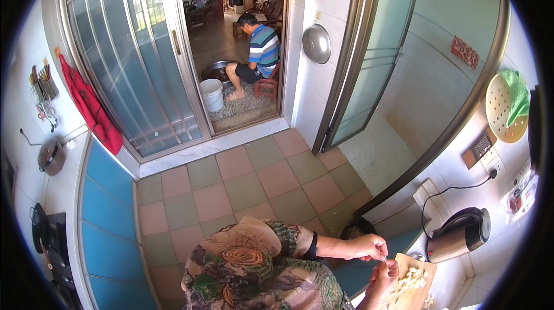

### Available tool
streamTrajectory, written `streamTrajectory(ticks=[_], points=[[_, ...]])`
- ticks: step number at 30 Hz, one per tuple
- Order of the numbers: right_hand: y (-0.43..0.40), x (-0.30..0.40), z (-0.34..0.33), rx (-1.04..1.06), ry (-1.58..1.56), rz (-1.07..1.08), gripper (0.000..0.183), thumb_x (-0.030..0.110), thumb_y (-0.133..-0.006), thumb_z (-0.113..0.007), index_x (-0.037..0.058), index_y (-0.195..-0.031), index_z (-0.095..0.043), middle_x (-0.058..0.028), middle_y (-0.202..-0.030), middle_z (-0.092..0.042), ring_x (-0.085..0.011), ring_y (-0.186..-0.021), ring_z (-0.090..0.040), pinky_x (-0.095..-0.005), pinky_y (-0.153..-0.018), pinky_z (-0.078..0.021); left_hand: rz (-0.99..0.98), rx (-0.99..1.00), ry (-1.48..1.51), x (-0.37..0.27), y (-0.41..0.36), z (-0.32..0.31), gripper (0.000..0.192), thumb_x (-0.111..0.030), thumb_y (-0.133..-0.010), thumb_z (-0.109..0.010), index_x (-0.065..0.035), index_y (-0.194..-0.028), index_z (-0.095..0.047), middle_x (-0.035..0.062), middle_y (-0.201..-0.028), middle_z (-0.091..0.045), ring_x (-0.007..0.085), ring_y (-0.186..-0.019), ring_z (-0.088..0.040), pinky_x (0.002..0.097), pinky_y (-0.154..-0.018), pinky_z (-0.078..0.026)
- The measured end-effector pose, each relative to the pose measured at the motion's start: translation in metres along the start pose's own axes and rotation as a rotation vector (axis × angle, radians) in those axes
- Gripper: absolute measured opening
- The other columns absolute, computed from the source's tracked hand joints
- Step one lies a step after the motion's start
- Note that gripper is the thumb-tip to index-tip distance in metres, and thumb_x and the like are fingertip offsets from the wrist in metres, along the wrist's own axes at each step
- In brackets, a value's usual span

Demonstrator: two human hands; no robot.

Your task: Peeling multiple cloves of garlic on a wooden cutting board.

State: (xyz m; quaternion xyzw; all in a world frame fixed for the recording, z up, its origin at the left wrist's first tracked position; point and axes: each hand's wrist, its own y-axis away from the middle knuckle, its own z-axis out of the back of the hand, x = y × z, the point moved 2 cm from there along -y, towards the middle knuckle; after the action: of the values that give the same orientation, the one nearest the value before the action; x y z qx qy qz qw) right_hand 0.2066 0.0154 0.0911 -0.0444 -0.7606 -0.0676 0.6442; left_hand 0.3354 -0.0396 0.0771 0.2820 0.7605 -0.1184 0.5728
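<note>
My left hand [370, 247] and my right hand [384, 272] meet at the lower right, fingertips almost touching. Between them they pinch a small pale piece [384, 259], which looks like a garlic clove; the fingers partly cover it. Just beyond my right hand lies a wooden cutting board [402, 262] on the counter. Peeled, pale garlic cloves [413, 279] are scattered over the board. More pale pieces [429, 300] lie beside its edge. Below my left hand, near the floor, is a dark bin [358, 227] with contents that are hard to make out.
An electric kettle [458, 236] stands beside the board, its cord running to a wall socket. A folding glass door [368, 76] stands open. Past the doorway a person [262, 50] sits on a low red stool, near a white bucket [212, 93] and a metal basin [218, 65].
</note>
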Motion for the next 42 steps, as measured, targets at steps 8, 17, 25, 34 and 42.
streamTrajectory(ticks=[8,17,25,34,42], points=[[0.0,0.004,-0.004,0.016,-0.058,-0.03,0.003,0.009,-0.082,-0.05,0.0097,-0.08,-0.048,0.0,-0.055,-0.048,-0.0007,-0.034,-0.03,-0.0142,-0.029,-0.0167,-0.258,0.129,-0.21,-0.02,0.014,-0.003,0.015,-0.004,-0.077,-0.057,-0.0014,-0.092,-0.056,0.0039,-0.073,-0.057,0.0087,-0.055,-0.054,0.0223,-0.044,-0.041],[0.016,0.019,-0.01,0.043,-0.108,-0.03,0.004,0.01,-0.083,-0.052,0.0094,-0.081,-0.049,-0.0011,-0.065,-0.05,-0.0031,-0.041,-0.034,-0.0143,-0.035,-0.0247,-0.146,-0.01,0.062,-0.016,0.012,0.007,0.018,-0.006,-0.077,-0.055,0.0006,-0.093,-0.05,0.0077,-0.073,-0.057,0.0139,-0.053,-0.057,0.0241,-0.042,-0.043],[0.03,0.033,-0.037,0.082,0.123,0.112,0.011,0.014,-0.083,-0.057,0.0039,-0.087,-0.054,-0.003,-0.068,-0.056,-0.0046,-0.052,-0.041,-0.0161,-0.047,-0.0317,-0.092,0.011,0.057,-0.007,0.013,0.009,0.014,-0.006,-0.075,-0.052,0.0007,-0.083,-0.043,0.0106,-0.06,-0.053,0.0136,-0.039,-0.05,0.024,-0.032,-0.034],[0.015,-0.004,-0.017,-0.082,0.424,0.308,0.01,0.01,-0.084,-0.054,0.0029,-0.078,-0.05,-0.0004,-0.059,-0.051,-0.0006,-0.04,-0.034,-0.0145,-0.034,-0.0206,-0.008,0.042,0.279,-0.005,0.01,0.003,0.01,0.002,-0.071,-0.054,-0.0011,-0.073,-0.045,0.0081,-0.054,-0.049,0.011,-0.039,-0.043,0.0243,-0.03,-0.027],[0.002,0.006,-0.01,-0.177,-0.006,0.234,0.01,0.013,-0.083,-0.052,0.0048,-0.077,-0.05,-0.0022,-0.052,-0.05,-0.0008,-0.036,-0.033,-0.015,-0.033,-0.0181,-0.235,0.115,0.324,-0.016,0.004,-0.014,0.016,0.003,-0.07,-0.058,-0.0039,-0.07,-0.044,0.0062,-0.058,-0.05,0.012,-0.041,-0.048,0.0238,-0.034,-0.033]])
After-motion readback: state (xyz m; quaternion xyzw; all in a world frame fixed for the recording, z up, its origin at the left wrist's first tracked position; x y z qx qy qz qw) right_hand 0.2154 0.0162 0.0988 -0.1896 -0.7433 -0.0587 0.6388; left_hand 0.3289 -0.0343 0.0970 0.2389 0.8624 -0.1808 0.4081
